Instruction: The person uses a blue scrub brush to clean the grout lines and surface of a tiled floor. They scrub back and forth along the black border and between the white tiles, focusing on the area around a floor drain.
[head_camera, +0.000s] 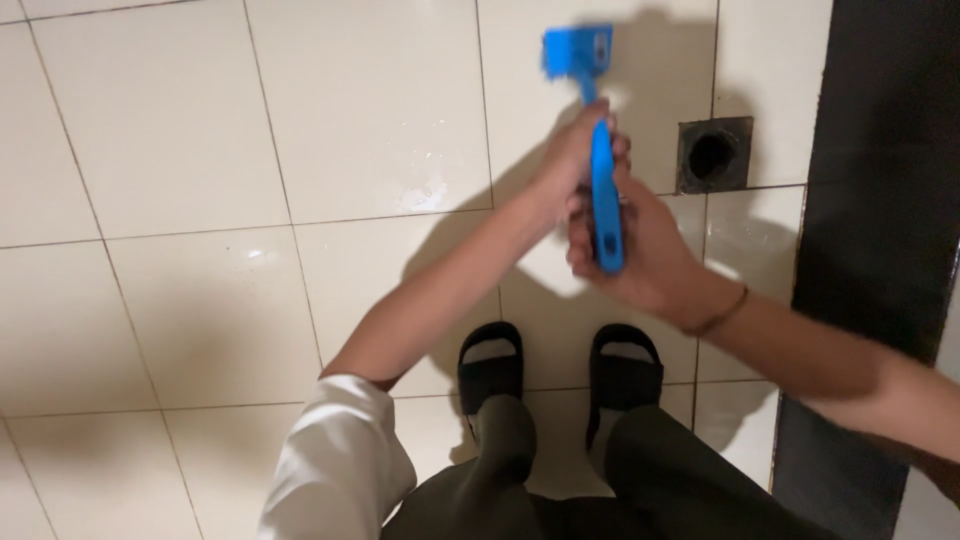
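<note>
A blue long-handled brush is held out over a wet, cream tiled floor. Its blue head points away from me, near the top of the view. My left hand wraps the handle higher up, closer to the head. My right hand grips the lower end of the handle, and a thin band circles that wrist. Both arms reach forward above my feet, which wear black slide sandals.
A square floor drain with a dark round hole sits just right of the hands. A dark vertical strip runs down the right side. Water glistens on the tiles left of the brush.
</note>
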